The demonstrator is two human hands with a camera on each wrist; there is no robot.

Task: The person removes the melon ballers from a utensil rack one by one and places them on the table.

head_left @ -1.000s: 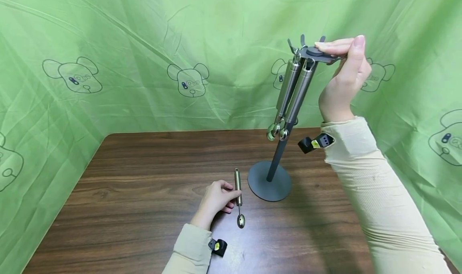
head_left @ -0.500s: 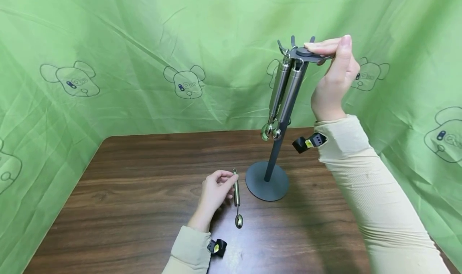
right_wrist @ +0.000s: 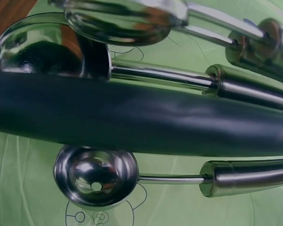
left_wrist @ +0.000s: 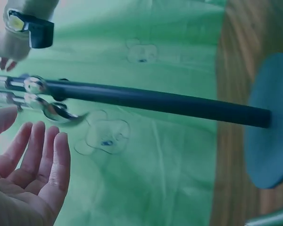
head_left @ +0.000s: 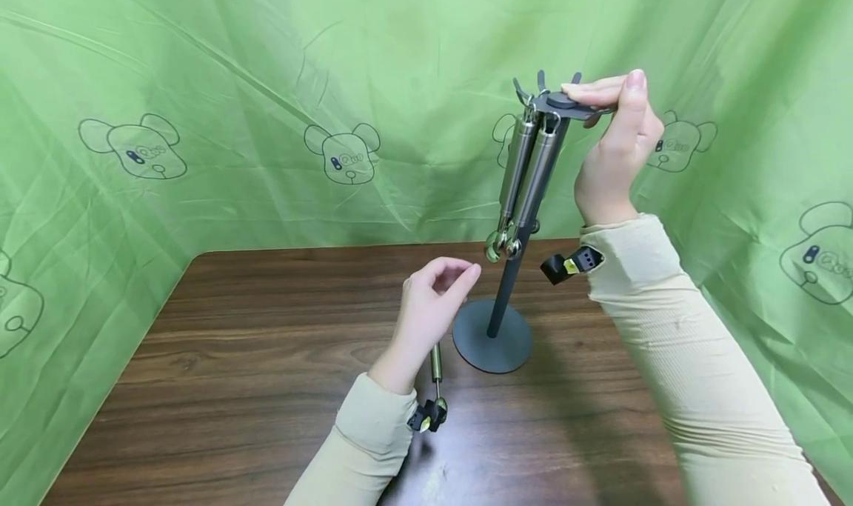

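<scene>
A dark metal stand (head_left: 508,287) with a round base and a hooked top carries several steel melon ballers (head_left: 523,172), hanging handle up. In the right wrist view, one round scoop bowl (right_wrist: 89,167) shows a small hole beside the dark pole. My right hand (head_left: 623,147) holds the stand's top, fingers over its disc. My left hand (head_left: 433,298) is raised below and left of the hanging bowls; in the left wrist view its fingers (left_wrist: 61,162) are spread and hold nothing. Another melon baller (head_left: 436,365) lies on the table, partly hidden behind the left wrist.
The brown wooden table (head_left: 266,358) bears the stand's base (head_left: 476,343) right of centre. A green curtain (head_left: 253,61) with bear-face drawings hangs behind and on both sides.
My left hand has left the melon baller on the table, rising up and right toward the hanging ones. The right hand keeps its hold on the stand's top.
</scene>
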